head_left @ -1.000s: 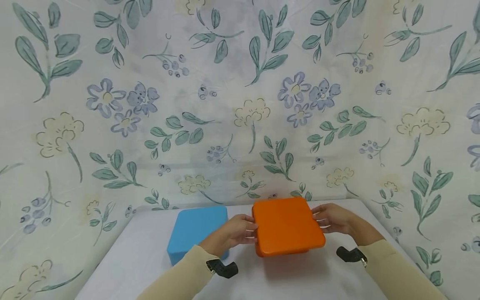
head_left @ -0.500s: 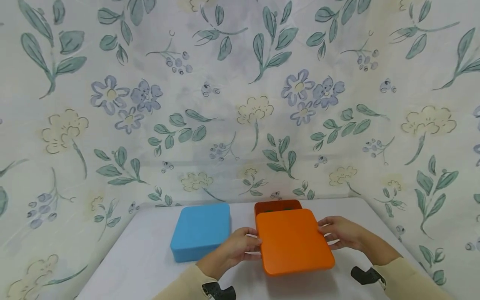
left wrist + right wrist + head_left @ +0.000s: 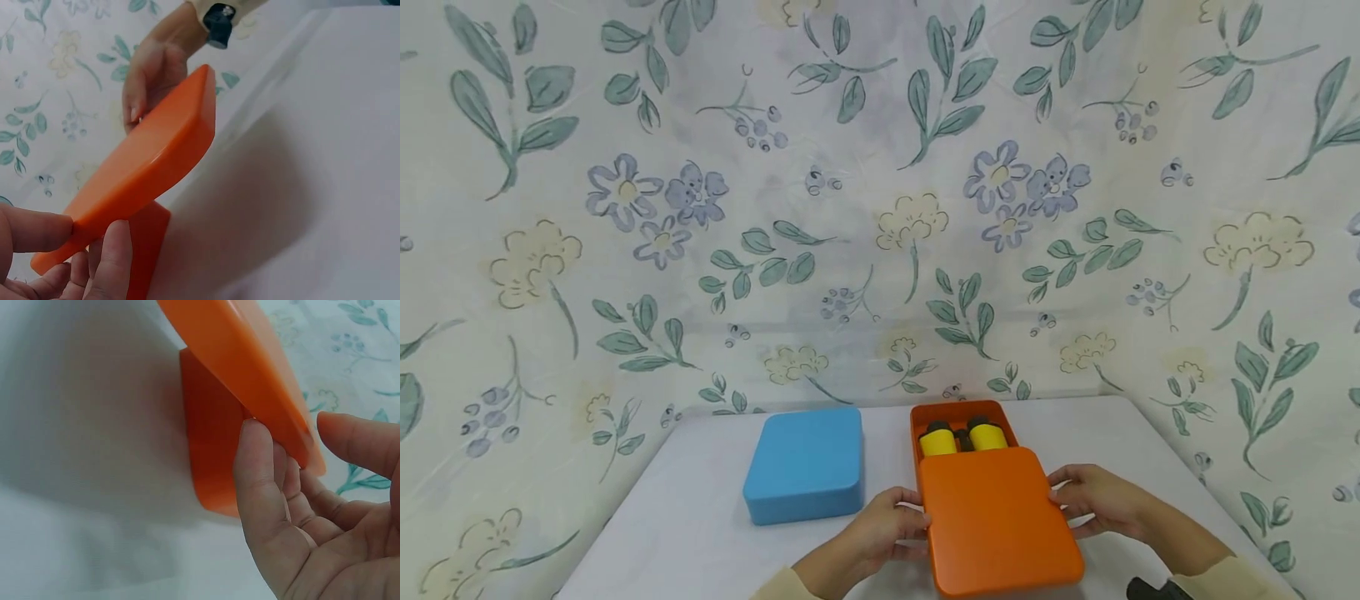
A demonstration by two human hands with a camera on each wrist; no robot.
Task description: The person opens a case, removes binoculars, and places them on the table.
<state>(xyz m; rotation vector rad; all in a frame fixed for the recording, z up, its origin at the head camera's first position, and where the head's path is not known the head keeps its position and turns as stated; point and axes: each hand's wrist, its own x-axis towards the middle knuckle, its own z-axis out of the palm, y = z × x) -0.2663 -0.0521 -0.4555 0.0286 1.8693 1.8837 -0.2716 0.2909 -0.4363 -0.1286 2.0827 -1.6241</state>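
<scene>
Blue box (image 3: 805, 467) stands left of the orange box (image 3: 957, 412), apart from it; inside the orange box show yellow-and-black binoculars (image 3: 964, 440), their near part hidden by the orange lid (image 3: 1002, 523), which is tilted over the near side; left hand (image 3: 889, 532) and right hand (image 3: 1099, 502) are clamped on opposite edges of the lid, the left with thumb above and fingers beneath; white counter (image 3: 681, 500) carries both boxes, before a flower-and-leaf-patterned backdrop (image 3: 827, 275).
</scene>
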